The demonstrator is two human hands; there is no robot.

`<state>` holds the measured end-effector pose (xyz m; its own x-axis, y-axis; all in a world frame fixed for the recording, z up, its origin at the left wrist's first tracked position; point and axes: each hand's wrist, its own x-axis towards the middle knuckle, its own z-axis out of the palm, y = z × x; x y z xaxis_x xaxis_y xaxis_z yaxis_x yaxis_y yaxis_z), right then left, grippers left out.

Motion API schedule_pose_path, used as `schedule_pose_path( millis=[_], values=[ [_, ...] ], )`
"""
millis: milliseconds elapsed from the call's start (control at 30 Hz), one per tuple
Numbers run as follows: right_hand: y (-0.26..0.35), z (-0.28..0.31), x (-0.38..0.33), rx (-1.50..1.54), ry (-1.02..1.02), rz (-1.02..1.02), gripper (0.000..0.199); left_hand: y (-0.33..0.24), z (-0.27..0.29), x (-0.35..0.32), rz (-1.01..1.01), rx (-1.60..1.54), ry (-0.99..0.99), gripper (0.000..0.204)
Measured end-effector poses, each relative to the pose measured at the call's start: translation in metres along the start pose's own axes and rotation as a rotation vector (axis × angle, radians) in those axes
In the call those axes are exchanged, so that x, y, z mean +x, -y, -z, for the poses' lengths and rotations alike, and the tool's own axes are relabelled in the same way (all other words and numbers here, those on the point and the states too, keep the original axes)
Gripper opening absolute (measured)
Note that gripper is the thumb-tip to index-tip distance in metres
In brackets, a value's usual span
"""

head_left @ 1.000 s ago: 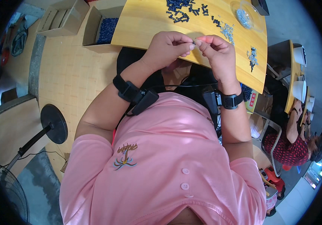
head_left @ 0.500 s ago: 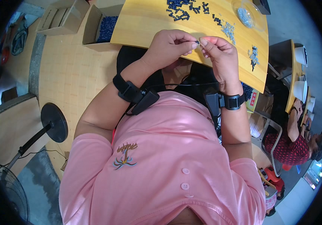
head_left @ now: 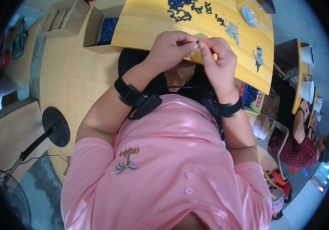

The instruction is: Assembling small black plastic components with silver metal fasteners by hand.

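My left hand (head_left: 171,49) and my right hand (head_left: 221,57) meet at the fingertips over the near edge of the yellow wooden table (head_left: 141,28). Thumb and forefinger of each are pinched together. A small dark piece sits in the left pinch, almost covered by the fingers. Whatever my right fingertips grip is too small and hidden to make out. Beyond the hands lie a heap of short black plastic parts (head_left: 180,14) and a scatter of small clear or pale pieces (head_left: 232,31). A mixed pile of pale and black pieces (head_left: 258,57) is to the right.
A clear round dish (head_left: 261,21) holds pale pieces at the far right. An open cardboard box (head_left: 92,27) with dark blue parts adjoins the table's left side; another box (head_left: 64,19) stands behind. A pedestal fan (head_left: 13,195) is lower left. A co-worker (head_left: 293,151) sits at right.
My right hand has moved left and turned inward, closing up against my left fingertips. The dark piece, visible between the hands before, is now mostly covered. My left hand has barely moved.
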<state>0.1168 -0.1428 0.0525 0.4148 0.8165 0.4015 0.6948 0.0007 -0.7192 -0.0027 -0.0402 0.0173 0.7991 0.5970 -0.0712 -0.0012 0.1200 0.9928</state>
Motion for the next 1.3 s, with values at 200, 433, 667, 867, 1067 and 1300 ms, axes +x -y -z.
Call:
schedule_pose_path(
  millis=[200,433,667,867,1067,1300],
  values=[
    [0.015,-0.005,-0.007,-0.341,0.156,0.312,0.032,0.014,0.004,0.001,0.035,0.025,-0.017,0.017],
    [-0.003,-0.002,0.002,0.407,0.186,-0.34,0.027,0.001,0.011,0.001,0.1,-0.097,-0.038,0.018],
    [-0.05,0.025,0.028,-0.235,0.148,-0.167,0.02,-0.001,0.024,0.007,0.031,-0.167,-0.083,0.017],
    [-0.081,0.047,0.062,-0.525,0.123,-0.075,0.015,0.008,0.029,0.008,0.086,-0.221,-0.097,0.017],
    [-0.095,0.04,0.079,-0.592,0.124,0.039,0.014,0.008,0.032,0.009,0.124,-0.232,-0.108,0.017],
    [-0.108,0.028,0.081,-0.669,0.199,0.044,0.014,0.011,0.033,0.01,0.117,-0.259,-0.095,0.016]
  ],
)
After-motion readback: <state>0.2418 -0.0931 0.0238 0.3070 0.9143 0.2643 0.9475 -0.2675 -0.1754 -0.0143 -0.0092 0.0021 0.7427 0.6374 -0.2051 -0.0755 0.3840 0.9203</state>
